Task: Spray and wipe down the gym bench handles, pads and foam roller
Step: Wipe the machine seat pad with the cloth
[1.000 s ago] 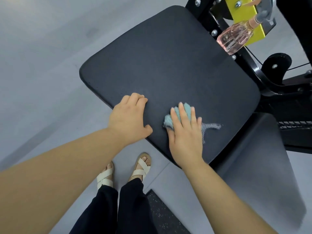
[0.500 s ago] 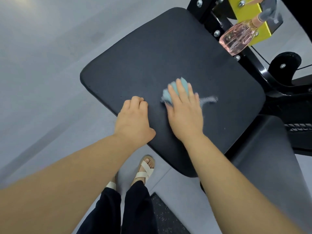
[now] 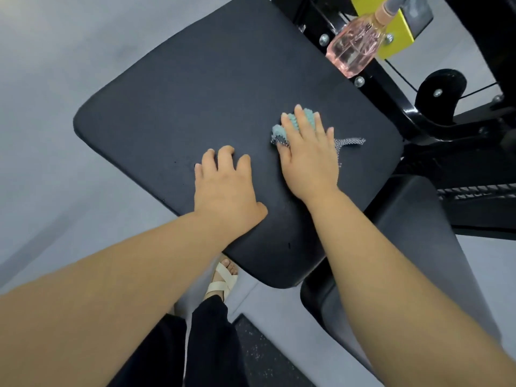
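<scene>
A large black bench pad fills the middle of the view. My right hand lies flat with straight fingers on a teal cleaning cloth, pressing it against the pad's right half; a grey mesh tail of the cloth sticks out to the right. My left hand rests on the pad near its front edge, fingertips bent down onto the surface, holding nothing. A pink spray bottle hangs on the machine frame at the top right, apart from both hands.
The black steel frame with bolts and a yellow plate stands behind the pad. A second black pad sits lower at the right. Grey floor surrounds the bench; my sandalled foot and a dark rubber mat lie below.
My right hand has slid the cloth away from the front edge and rightward across the pad. My left hand stays on the pad near the front edge.
</scene>
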The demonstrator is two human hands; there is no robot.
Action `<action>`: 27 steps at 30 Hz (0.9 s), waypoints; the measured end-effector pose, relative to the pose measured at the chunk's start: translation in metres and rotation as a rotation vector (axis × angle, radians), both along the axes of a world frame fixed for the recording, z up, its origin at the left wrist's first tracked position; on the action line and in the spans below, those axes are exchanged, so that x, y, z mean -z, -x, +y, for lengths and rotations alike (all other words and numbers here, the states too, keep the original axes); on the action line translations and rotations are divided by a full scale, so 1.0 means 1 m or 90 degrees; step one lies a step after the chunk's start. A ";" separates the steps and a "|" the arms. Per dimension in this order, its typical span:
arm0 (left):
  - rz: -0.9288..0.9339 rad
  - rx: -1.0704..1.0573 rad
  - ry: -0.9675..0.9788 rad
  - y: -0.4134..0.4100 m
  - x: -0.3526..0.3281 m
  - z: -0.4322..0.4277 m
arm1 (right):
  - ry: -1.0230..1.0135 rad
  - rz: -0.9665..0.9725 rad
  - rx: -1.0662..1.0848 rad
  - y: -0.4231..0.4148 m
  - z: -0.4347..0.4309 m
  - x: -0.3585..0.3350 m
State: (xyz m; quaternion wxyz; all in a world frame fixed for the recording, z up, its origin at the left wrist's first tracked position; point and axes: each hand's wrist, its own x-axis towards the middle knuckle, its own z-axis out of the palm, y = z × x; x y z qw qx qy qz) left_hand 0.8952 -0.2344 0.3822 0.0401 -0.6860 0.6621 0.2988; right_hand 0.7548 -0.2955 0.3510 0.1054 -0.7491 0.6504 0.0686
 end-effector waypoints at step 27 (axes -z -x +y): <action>-0.079 0.067 0.018 0.037 -0.006 -0.023 | 0.057 -0.051 0.042 0.058 0.073 -0.013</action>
